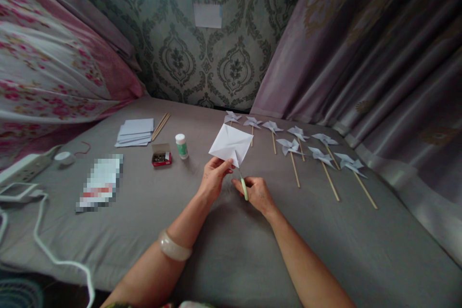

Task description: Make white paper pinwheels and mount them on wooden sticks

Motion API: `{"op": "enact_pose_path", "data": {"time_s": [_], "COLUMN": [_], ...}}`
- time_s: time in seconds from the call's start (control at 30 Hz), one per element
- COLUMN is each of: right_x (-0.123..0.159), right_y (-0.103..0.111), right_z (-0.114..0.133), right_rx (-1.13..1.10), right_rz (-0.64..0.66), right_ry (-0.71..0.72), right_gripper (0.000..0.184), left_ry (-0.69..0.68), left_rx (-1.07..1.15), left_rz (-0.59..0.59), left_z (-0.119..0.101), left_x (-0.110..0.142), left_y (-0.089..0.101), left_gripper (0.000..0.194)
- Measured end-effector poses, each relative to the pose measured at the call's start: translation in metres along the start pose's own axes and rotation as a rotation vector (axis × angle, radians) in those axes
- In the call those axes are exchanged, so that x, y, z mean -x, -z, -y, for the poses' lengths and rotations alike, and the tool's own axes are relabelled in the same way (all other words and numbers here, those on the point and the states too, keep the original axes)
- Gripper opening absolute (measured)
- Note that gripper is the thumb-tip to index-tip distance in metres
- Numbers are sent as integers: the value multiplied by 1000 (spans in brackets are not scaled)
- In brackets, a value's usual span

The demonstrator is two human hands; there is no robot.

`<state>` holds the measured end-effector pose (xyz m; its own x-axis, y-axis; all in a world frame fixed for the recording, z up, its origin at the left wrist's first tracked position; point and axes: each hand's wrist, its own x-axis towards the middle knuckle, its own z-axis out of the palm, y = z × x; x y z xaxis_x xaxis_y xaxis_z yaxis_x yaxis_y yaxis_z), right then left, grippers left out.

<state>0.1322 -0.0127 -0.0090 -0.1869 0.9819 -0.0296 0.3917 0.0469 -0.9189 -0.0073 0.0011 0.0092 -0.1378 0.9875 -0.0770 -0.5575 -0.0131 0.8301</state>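
A square of white paper, marked with creases, is pinched at its near corner by my left hand. The paper is held up above the grey cloth, one corner toward me. My right hand grips scissors with pale green handles. Their blades meet the paper's near corner, beside my left fingertips; how far they are apart I cannot tell. Beyond and to the right, several white paper pinwheels on wooden sticks lie in rows.
Left of the paper stand a white bottle with a green label and an open red box of small metal pieces. Behind them lie stacked white paper and wooden sticks. A power strip and white cable occupy the left edge.
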Motion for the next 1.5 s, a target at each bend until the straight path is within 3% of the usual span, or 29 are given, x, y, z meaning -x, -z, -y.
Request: {"op": "enact_pose_path", "data": {"time_s": [1.2, 1.5], "right_x": [0, 1], "right_y": [1, 3], "right_z": [1, 5], "right_rx": [-8, -44], "right_rz": [-37, -15], "right_ry": [19, -6], "right_gripper": [49, 47], "left_ry": [20, 135], "left_rx": [4, 131], "left_rz": [35, 83], "left_z": [4, -2], "left_x": [0, 2], "left_y": [0, -2], "left_gripper": [26, 30]}}
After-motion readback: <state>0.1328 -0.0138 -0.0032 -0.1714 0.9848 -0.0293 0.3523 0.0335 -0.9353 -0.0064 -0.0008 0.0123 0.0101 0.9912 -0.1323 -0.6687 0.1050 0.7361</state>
